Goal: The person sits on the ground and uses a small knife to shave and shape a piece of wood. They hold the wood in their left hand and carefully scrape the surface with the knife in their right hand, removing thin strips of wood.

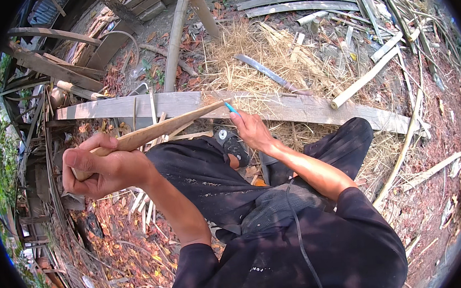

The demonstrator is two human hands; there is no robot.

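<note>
My left hand (pixel 101 162) is wrapped round the thick end of a long tapered wooden stick (pixel 160 128), raised at the left. Its narrow tip points right and lies just above a plank (pixel 179 103). Closed by that tip, my right hand (pixel 253 131) grips a small tool with a bright blue handle (pixel 230 107). A thin end seems to reach past the stick's tip, too fine to make out. Beyond the plank a machete (pixel 262 69) rests on pale shavings, its dark handle over the plank.
The long grey plank runs across in front of my legs (pixel 195 168). Heaps of shavings (pixel 229 53) cover the ground behind it. A bamboo pole (pixel 362 81) leans at the right, with bamboo strips (pixel 301 5) at the back. Stacked timber (pixel 56 65) stands at the left.
</note>
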